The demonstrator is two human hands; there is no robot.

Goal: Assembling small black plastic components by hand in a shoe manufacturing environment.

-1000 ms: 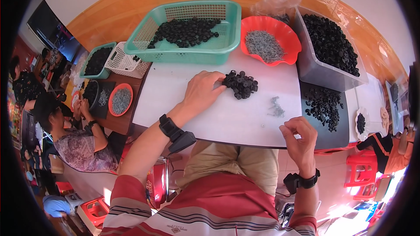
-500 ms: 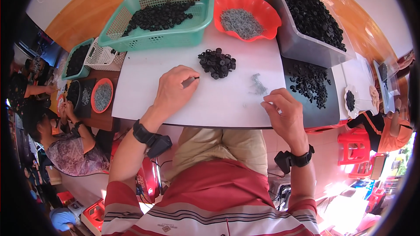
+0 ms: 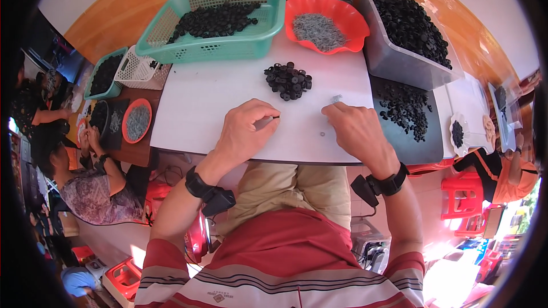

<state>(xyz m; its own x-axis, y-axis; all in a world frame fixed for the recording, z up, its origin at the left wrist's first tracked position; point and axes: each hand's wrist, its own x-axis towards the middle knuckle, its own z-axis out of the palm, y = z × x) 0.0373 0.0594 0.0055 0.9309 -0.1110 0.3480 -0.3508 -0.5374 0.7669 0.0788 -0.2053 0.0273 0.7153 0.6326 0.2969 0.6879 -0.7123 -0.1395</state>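
Between thumb and forefinger, my left hand (image 3: 246, 130) pinches a small black part (image 3: 277, 117) above the white work surface. My right hand (image 3: 359, 134) is bent over with its fingers curled together, right at a little heap of grey metal screws (image 3: 335, 99). The back of the hand covers part of that heap, and whatever is between the fingertips is hidden. Ahead of my hands lies a pile of round black parts (image 3: 288, 81), some with a hole in the middle. A tiny grey ring (image 3: 322, 134) rests on the white board (image 3: 194, 102) between my hands.
At the back stand a green basket (image 3: 217, 51) of black parts, a red bowl (image 3: 357, 23) of screws and a grey bin (image 3: 399, 67) of black parts. Small black pieces (image 3: 405, 111) lie on a dark mat at right. A co-worker (image 3: 97, 188) sits at left beside an orange-rimmed bowl (image 3: 137, 122).
My right hand has moved forward and left to the screw heap, its fingers now curled down. My left hand, still pinching the black part, has shifted right and slightly nearer.
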